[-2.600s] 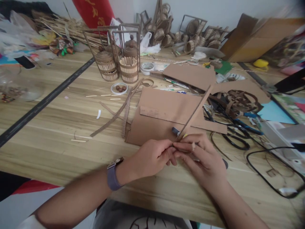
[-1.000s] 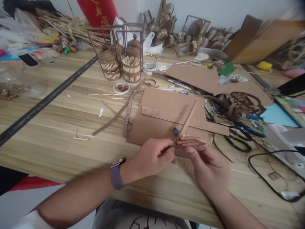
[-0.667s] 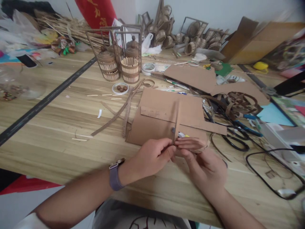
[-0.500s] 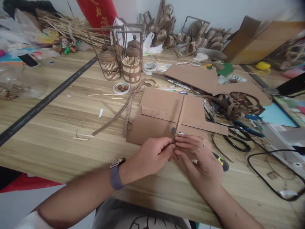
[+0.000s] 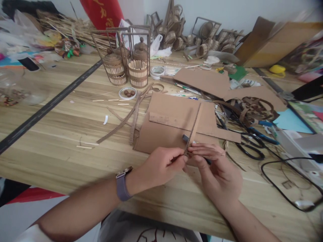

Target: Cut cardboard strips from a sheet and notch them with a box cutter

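A narrow brown cardboard strip (image 5: 194, 126) stands tilted up from my fingertips, its ridged edge showing. My left hand (image 5: 168, 164), with a watch on the wrist, pinches the strip's lower end between thumb and fingers. Close against it, my right hand (image 5: 218, 171) has its fingertips on the same end of the strip. A utility knife (image 5: 186, 138) lies across my right hand; its grey end pokes out beyond the fingers, and most of its handle is hidden. Behind the strip lies a flat cardboard sheet (image 5: 164, 134) on the table.
Scissors (image 5: 252, 148) and a black cable (image 5: 263, 178) lie at right. Curled cardboard strips (image 5: 259, 109) are heaped behind them. Small lidded baskets (image 5: 114, 69), a tape roll (image 5: 157, 72) and a dish of brown balls (image 5: 121, 93) stand farther back. Loose strips (image 5: 118, 122) lie left.
The strip has turned so its flat side shows more. My right hand has shifted slightly right and rotated; the knife's yellow-and-black handle end is now hidden, while more of its grey end shows.
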{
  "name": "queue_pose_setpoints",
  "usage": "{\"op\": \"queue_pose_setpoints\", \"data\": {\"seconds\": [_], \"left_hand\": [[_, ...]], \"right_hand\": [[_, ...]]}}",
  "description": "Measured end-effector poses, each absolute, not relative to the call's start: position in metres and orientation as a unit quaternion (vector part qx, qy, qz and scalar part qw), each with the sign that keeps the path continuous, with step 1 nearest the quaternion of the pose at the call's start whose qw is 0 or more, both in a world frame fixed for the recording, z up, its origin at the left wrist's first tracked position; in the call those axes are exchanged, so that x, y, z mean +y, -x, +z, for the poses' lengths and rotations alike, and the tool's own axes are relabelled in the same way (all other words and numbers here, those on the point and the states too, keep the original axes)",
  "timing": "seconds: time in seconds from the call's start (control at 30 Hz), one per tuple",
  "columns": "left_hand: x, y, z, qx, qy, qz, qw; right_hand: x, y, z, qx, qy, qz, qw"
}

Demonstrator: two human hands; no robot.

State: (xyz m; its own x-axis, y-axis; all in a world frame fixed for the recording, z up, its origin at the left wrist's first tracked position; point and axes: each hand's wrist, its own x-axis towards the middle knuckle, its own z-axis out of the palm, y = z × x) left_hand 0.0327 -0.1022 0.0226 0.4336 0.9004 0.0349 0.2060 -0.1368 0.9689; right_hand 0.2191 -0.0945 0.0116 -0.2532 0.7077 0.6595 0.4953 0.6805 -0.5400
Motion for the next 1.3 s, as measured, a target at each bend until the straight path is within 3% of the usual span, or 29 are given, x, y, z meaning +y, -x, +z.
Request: {"op": "queue_pose_setpoints", "data": {"seconds": [0.43,0.83,1.3], "left_hand": [[-0.103,-0.033,0.026,0.435,-0.676,0.341,0.487],[-0.1,-0.03,0.02,0.369,-0.745,0.361,0.423],[-0.103,-0.03,0.013,0.401,-0.834,0.342,0.164]], "right_hand": [[-0.094,-0.215,0.013,-0.832,0.349,-0.007,0.432],[-0.095,-0.22,0.007,-0.782,0.363,0.156,0.483],[-0.09,-0.218,0.014,-0.797,0.336,0.169,0.472]]}}
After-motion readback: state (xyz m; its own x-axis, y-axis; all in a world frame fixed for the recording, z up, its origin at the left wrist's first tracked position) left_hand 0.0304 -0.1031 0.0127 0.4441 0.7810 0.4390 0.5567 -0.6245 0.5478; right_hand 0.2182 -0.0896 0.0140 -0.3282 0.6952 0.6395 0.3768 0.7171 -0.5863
